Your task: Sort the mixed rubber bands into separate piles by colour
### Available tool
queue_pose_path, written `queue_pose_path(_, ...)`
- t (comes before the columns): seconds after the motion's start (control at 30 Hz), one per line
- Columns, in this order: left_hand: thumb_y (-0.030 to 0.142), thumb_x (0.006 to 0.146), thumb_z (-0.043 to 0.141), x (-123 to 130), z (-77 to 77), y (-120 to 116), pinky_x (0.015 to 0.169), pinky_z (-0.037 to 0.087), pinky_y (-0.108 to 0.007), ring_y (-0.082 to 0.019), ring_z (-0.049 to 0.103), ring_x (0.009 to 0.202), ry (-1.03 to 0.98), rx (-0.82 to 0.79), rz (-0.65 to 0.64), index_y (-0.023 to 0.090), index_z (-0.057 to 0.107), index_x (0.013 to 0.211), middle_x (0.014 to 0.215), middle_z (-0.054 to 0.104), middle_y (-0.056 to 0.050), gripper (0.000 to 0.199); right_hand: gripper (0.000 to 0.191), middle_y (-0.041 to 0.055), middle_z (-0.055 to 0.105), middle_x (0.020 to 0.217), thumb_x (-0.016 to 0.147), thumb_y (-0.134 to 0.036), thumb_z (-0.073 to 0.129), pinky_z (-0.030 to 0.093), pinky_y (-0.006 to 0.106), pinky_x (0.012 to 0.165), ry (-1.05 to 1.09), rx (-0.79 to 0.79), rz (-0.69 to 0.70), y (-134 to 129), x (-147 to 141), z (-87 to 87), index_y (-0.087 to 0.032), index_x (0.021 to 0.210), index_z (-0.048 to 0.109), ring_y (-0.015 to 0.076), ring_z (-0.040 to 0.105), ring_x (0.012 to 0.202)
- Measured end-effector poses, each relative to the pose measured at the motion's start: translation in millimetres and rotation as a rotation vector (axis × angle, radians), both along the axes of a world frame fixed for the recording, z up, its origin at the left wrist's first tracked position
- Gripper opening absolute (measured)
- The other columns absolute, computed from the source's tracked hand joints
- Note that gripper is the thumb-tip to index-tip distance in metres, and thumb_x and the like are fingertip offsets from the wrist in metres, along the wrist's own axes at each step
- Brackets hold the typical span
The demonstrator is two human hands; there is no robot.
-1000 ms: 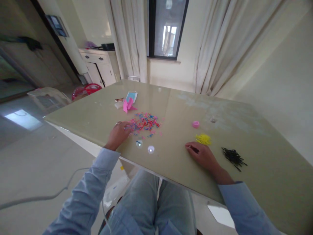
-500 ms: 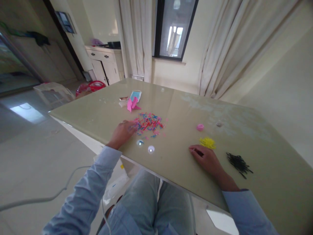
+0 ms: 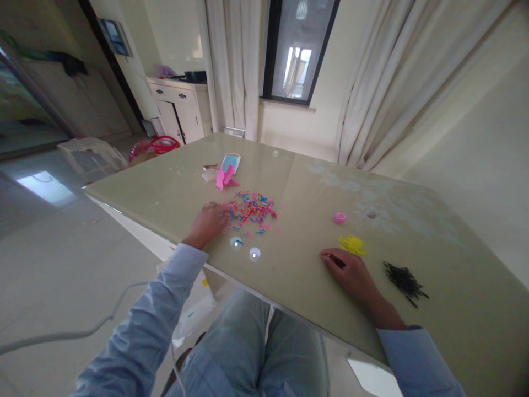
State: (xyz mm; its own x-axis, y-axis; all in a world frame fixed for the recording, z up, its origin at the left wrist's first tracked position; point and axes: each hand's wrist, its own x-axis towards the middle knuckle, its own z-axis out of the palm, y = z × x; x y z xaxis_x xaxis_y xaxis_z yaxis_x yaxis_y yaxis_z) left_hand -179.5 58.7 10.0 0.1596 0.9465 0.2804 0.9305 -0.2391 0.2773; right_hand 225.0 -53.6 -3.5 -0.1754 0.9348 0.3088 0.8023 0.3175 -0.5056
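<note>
A loose heap of small thin pink, red and blue pieces (image 3: 255,208) lies scattered on the table. At its left edge is my left hand (image 3: 209,221), fingers bent down and close together among the outer pieces; what they hold, if anything, is too small to make out. My right hand (image 3: 347,270) rests on the tabletop with fingers curled and thumb pressed in, and its contents are hidden. Just beyond it sits a small pile of thin yellow pieces (image 3: 352,245). To its right lies a pile of black thin strips or loops (image 3: 404,282).
A small pink round item (image 3: 339,218) stands behind the yellow pile. Farther back are folded pink paper (image 3: 225,177), a blue face mask (image 3: 231,162) and a small wrapper (image 3: 210,167). The table (image 3: 289,264) has its front edge by my lap.
My left hand has drawn back slightly left from the coloured heap. My right hand stays in nearly the same place, still curled. The view has shifted a little.
</note>
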Motion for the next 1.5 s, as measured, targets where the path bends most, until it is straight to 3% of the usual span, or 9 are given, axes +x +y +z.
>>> queue_pose_path(0.17, 0.022, 0.084, 0.047, 1, 2.8, -2, 0.086, 0.050, -0.037, -0.026, 0.064, 0.091, -0.064, 0.032, 0.054, 0.014, 0.077, 0.099, 0.095, 0.070, -0.015, 0.034, 0.026, 0.0065, 0.077, 0.089, 0.089, -0.036, 0.052, 0.057, 0.033, 0.073, -0.001, 0.000, -0.004, 0, 0, -1.2, -0.021, 0.090, 0.073, 0.0210, 0.071, 0.076)
queue_pose_path(0.57, 0.029, 0.078, 0.055, 8, 6.9, -4, 0.083, 0.052, -0.033, -0.023, 0.064, 0.088, -0.097, 0.008, 0.038, 0.019, 0.078, 0.084, 0.092, 0.066, -0.010, 0.025, 0.026, 0.0067, 0.077, 0.089, 0.089, -0.036, 0.053, 0.058, 0.035, 0.073, 0.005, -0.003, -0.006, 0, 0, -0.3, -0.022, 0.090, 0.074, 0.0219, 0.071, 0.075)
queue_pose_path(1.23, 0.023, 0.081, 0.052, 16, 3.1, 3, 0.085, 0.051, -0.035, -0.025, 0.063, 0.091, -0.085, -0.004, 0.049, 0.016, 0.077, 0.090, 0.096, 0.066, -0.012, 0.028, 0.027, 0.0064, 0.077, 0.088, 0.089, -0.038, 0.053, 0.058, 0.035, 0.073, -0.005, -0.003, -0.012, 0, 0, 0.2, -0.021, 0.089, 0.074, 0.0217, 0.072, 0.075)
queue_pose_path(1.5, 0.035, 0.086, 0.050, 17, 0.1, 3, 0.076, 0.049, -0.030, -0.018, 0.059, 0.075, -0.291, 0.047, 0.043, 0.014, 0.075, 0.089, 0.089, 0.066, -0.009, 0.033, 0.026, 0.0061, 0.077, 0.088, 0.089, -0.037, 0.052, 0.058, 0.035, 0.073, 0.001, -0.007, -0.007, -1, -1, 1.1, -0.022, 0.089, 0.073, 0.0220, 0.072, 0.076)
